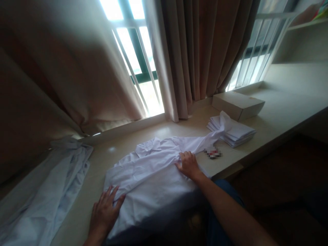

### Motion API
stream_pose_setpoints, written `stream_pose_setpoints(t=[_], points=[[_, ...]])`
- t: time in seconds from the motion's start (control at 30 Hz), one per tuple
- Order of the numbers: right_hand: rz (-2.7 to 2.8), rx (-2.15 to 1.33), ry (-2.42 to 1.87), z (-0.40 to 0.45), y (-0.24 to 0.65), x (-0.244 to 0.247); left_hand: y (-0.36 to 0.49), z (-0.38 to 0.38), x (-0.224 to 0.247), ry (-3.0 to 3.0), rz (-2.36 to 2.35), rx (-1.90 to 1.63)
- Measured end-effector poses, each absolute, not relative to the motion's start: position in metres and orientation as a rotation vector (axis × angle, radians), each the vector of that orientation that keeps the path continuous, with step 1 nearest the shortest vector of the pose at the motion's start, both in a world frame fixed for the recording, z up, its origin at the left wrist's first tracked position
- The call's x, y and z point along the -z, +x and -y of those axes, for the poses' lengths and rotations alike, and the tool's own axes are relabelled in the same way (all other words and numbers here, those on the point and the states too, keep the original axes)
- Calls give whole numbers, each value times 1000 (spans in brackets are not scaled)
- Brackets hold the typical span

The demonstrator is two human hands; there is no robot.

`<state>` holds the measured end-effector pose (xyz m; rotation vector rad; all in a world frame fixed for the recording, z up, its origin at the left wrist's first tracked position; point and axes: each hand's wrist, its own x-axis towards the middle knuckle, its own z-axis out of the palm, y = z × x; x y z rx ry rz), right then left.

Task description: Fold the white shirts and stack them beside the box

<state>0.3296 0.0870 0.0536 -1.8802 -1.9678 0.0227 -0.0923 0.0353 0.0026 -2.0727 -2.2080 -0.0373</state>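
A white collared shirt (153,177) lies spread on the pale counter, its lower part hanging over the front edge. Its collar (148,147) faces the window side, and one sleeve stretches right onto a stack of folded white cloth (239,131). My left hand (106,208) rests flat on the shirt's left edge with its fingers spread. On the right side of the fabric lies my right hand (188,165), fingers slightly bent and the thumb apart from them. Neither hand shows a grip on the cloth.
More white garments (48,191) lie in a pile at the left. A white box (238,104) stands behind the folded stack. A small blurred item (213,152) sits near the sleeve. Brown curtains (189,51) hang along the barred window behind the counter (284,106).
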Motion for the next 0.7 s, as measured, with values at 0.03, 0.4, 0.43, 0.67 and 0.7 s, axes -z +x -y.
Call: stream_pose_setpoints(t=[0.03, 0.4, 0.43, 0.67, 0.7], points=[[1992, -31, -1881, -87, 328, -54, -94, -35, -2, -2071, 2225, 11], [1979, -91, -1849, -86, 321, -47, 48, -82, -60, -2384, 1821, 362], [1943, -98, -1859, -86, 321, -45, 80, -88, -62, -2537, 1699, 463], [1783, -168, -1933, -96, 327, -30, 202, -119, -31, -2660, 1765, 1012], [1763, -188, -1923, -97, 328, -29, 205, -121, -27, -2628, 1786, 1059]])
